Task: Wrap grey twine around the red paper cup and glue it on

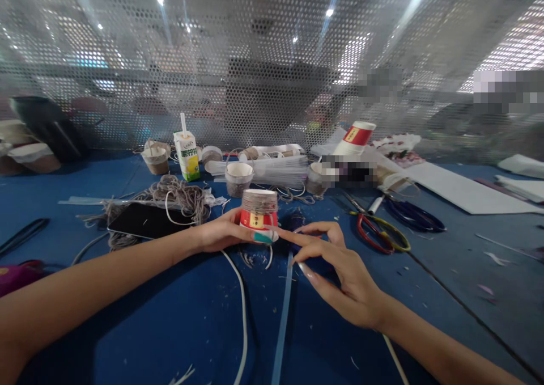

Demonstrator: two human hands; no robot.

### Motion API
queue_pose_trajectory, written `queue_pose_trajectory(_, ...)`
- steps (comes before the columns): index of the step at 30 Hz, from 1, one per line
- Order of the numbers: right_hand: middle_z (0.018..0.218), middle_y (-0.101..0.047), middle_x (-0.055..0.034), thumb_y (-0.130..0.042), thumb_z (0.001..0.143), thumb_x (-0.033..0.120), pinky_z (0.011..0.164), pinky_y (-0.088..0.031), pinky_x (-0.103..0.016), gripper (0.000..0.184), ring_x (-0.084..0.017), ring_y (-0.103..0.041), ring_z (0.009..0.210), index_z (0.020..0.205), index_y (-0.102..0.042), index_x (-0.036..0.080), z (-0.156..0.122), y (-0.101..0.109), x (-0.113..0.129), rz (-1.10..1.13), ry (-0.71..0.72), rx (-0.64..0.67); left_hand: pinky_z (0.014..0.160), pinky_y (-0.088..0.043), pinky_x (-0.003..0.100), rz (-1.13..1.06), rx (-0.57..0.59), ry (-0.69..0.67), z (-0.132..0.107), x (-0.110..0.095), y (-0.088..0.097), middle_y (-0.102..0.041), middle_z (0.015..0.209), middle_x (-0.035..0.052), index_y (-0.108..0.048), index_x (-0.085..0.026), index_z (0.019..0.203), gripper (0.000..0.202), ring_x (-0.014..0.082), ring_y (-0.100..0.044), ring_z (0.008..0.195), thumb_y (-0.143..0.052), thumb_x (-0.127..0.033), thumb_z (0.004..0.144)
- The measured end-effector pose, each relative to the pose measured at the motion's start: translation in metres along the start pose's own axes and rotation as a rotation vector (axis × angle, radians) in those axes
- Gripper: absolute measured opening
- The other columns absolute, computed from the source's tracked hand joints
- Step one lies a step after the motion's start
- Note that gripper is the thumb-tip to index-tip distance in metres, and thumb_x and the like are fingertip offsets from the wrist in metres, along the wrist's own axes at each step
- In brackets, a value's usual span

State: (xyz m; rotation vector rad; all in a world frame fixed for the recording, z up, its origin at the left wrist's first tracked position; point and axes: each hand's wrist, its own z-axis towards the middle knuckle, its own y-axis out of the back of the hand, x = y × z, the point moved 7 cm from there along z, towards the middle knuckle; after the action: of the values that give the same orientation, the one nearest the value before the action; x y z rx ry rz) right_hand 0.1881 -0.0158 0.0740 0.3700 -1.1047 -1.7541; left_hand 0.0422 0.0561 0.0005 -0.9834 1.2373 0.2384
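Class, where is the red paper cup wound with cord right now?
The red paper cup is near the middle of the head view, in the left hand, just left of the right hand and nearer than a grey cup.

The blue table (144, 322) bears a drink carton (187, 158); grey yarn (176, 192) lies in front of it, scissors (361, 230) and a white board (471, 189) to its right.

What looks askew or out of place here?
The red-and-white cup at the back leans sideways, unlike the nearly upright cup in the left hand. Grey yarn lies tangled beside the phone, and scraps litter the table.
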Motion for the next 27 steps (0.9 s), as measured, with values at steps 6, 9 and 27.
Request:
queue_pose_trajectory(6,0.135,-0.060,0.0000,-0.046,0.083,0.011,0.085,-0.046,-0.042,0.021,-0.023,-0.048,0.106,0.095,-0.054,0.026,0.0026,-0.0037,0.0001,-0.029,-0.021,0.037,0.091,-0.046,0.033,0.077,0.004,-0.007,0.0007,0.0015,-0.0005,-0.071,0.098,0.0068,-0.062,-0.013,0.108,0.056,0.0163,-0.067,0.089,-0.083,-0.010,0.056)
queue_pose_trajectory(9,0.136,-0.058,0.0007,-0.047,0.083,0.011,0.086,-0.046,-0.042,0.022,-0.023,-0.048,0.108,0.097,-0.054,0.026,0.0022,-0.0042,-0.0004,-0.022,-0.025,0.042,0.092,-0.045,0.035,0.082,0.015,-0.007,0.0007,0.0014,-0.0017,-0.070,0.099,0.0068,-0.062,-0.013,0.109,0.057,0.0173,-0.066,0.090,-0.082,-0.011,0.056)
queue_pose_trajectory(27,0.137,-0.057,-0.0013,-0.046,0.081,0.010,0.084,-0.045,-0.043,0.027,-0.024,-0.046,0.108,0.101,-0.052,0.026,0.0024,-0.0086,0.0010,-0.060,-0.013,0.096,0.094,-0.044,0.037,0.137,-0.026,-0.007,0.0011,0.0013,-0.0037,-0.069,0.094,0.0038,-0.060,-0.014,0.104,0.055,0.0158,-0.066,0.087,-0.083,-0.008,0.054)
